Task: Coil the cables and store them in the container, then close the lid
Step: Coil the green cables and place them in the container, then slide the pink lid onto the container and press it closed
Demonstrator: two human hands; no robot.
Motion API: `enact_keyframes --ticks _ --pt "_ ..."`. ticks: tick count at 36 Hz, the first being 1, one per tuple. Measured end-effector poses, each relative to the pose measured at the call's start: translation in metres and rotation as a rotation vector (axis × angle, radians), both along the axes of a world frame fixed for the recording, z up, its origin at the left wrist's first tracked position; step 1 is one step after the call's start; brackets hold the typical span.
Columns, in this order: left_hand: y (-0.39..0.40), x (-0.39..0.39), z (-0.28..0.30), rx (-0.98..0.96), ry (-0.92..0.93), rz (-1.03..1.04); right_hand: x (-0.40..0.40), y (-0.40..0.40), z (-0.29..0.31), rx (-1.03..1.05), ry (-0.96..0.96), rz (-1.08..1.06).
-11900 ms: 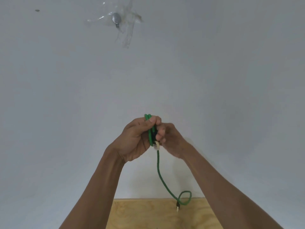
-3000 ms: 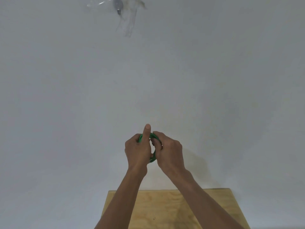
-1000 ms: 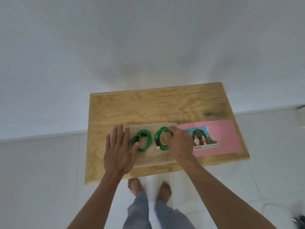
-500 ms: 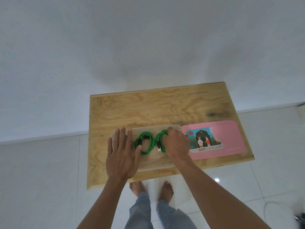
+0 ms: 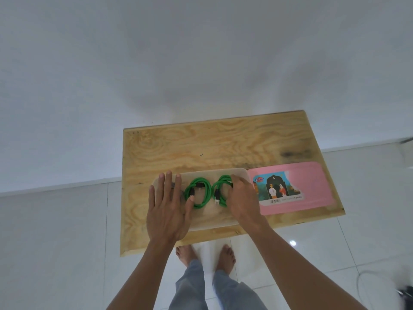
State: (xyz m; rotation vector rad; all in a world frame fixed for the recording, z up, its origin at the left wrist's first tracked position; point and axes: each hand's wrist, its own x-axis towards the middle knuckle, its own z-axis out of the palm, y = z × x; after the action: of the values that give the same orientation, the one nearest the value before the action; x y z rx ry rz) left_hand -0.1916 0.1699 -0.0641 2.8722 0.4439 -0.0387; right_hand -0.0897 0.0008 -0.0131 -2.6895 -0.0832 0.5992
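Plywood tabletop [image 5: 201,142] against a white wall. Clear container [image 5: 212,218] holds two green coils [image 5: 199,193]; left hand [image 5: 166,209] spread flat on its end, right hand [image 5: 242,199] gripping the second coil [image 5: 220,191]. Pink lid [image 5: 308,186] lies just beside the container. Seat that coil flat so the lid closes.

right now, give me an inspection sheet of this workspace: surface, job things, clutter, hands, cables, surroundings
surface: plywood table, bare wood across the far half
job's things: clear container open near the front edge; pink lid lies flat on the table to its right, not yet on
clutter: nothing seen
grippers: left hand flat, fingers straight, over the container's left end, thumb at the left coil; right hand curled over the right coil
cables: two green coils in the container, left coil and right coil side by side
surroundings: white wall, white tiled floor, bare feet under the table edge, a thin grey cord on the floor at right
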Motion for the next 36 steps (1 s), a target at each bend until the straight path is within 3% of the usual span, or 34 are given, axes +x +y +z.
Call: enact_keyframes --ticks 14,25,36 --pt "0.003 0.001 0.005 -0.041 0.015 -0.008 -0.002 -0.003 0.014 0.093 -0.012 -0.012" --pt "0.009 0.017 0.052 -0.34 -0.066 0.125 0.011 -0.022 0.064 0.399 -0.171 -0.308" --pt "-0.035 0.074 0.104 -0.507 -0.2 0.094 0.038 -0.084 0.085 0.46 -0.2 -0.478"
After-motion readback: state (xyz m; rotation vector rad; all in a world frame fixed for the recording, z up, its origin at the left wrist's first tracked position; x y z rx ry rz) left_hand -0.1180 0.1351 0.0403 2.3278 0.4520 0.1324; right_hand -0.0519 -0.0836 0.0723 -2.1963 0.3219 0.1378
